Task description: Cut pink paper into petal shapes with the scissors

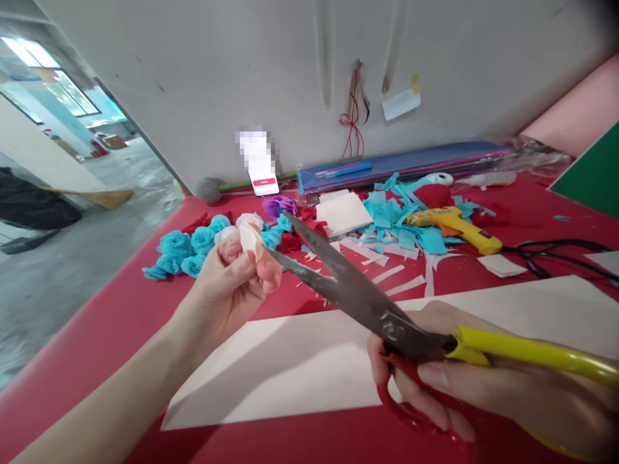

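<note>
My left hand (235, 277) is closed in a pinch on a small rolled white paper flower (250, 237), held up over the red table. My right hand (464, 380) grips a pair of scissors (358, 293) with one yellow and one red handle. The blades are parted and point up and left, their tips next to the paper flower. Below both hands a long white paper sheet (300, 367) lies flat on the table.
A heap of teal, white, red and purple paper flowers (193, 248) sits at the far left of the red table (97, 341). Beyond lie teal scraps (401, 222), a yellow glue gun (459, 229), a white paper pad (343, 214), black cables (556, 254) and a phone (264, 177) against the wall.
</note>
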`<state>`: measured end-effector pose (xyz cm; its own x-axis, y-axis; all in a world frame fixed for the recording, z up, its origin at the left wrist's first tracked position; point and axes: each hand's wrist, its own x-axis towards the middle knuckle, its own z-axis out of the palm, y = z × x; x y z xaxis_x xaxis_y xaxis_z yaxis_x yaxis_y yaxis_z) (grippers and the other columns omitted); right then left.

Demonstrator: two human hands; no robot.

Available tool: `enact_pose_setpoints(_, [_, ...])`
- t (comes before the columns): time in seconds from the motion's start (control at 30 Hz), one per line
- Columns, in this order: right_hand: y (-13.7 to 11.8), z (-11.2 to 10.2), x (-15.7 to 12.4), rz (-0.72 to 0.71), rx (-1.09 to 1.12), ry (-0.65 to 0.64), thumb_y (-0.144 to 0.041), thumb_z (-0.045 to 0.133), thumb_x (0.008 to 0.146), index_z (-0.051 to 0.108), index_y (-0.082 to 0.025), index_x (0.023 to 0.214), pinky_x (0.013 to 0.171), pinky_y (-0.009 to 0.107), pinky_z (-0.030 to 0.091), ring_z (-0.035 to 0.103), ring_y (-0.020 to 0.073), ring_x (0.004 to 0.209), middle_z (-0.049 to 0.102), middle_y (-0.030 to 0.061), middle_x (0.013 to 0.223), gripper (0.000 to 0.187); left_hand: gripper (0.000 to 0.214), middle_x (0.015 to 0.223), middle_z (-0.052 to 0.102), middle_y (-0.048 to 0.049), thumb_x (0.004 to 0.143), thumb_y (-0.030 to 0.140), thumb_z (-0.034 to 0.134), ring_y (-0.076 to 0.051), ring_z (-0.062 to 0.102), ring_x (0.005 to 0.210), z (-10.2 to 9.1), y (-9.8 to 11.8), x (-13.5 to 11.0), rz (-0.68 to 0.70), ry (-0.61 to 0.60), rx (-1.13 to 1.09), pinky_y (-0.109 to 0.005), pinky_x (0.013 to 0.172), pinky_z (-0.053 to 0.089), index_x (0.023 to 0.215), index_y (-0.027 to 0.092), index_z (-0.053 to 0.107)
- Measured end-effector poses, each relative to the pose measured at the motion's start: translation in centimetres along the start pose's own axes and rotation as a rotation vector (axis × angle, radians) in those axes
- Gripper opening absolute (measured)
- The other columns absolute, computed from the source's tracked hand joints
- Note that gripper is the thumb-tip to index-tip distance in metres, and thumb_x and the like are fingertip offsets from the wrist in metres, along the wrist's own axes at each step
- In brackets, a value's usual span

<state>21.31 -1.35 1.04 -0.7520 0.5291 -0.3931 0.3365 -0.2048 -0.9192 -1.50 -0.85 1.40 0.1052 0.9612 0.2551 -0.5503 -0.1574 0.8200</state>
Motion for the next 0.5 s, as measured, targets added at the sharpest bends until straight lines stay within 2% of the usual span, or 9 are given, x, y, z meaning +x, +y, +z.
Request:
enact_pose_setpoints(0.23, [0.22, 0.02, -0.14, 0.014, 0.017, -0.02, -0.037, 0.036, 0.068, 0.051, -0.018, 0.084, 0.055, 0.032, 0.041, 0.042, 0.0123, 0.045, 0.043, -0.0038, 0.045, 0.029, 0.017, 0.054, 0.065, 0.0058, 0.059, 0.005, 0.077, -0.003, 0.061, 0.047, 0.2, 0.05, -0.06, -0.01, 0.023, -0.008, -0.003, 0.044, 0.05, 0.065, 0.014, 0.063])
enact_pose_setpoints(0.5, [0.59, 0.31, -0.29, -0.064, 0.073, -0.024, -0.034, 0.036, 0.075, 0.05, -0.017, 0.086, 0.055, 0.029, 0.041, 0.041, 0.0108, 0.047, 0.041, -0.0038, 0.047, 0.025, 0.02, 0.053, 0.065, 0.0068, 0.059, 0.004, 0.077, -0.003, 0.06, 0.046, 0.34, -0.06, -0.02, -0.001, 0.03, -0.014, -0.004, 0.042, 0.05, 0.063, 0.015, 0.06])
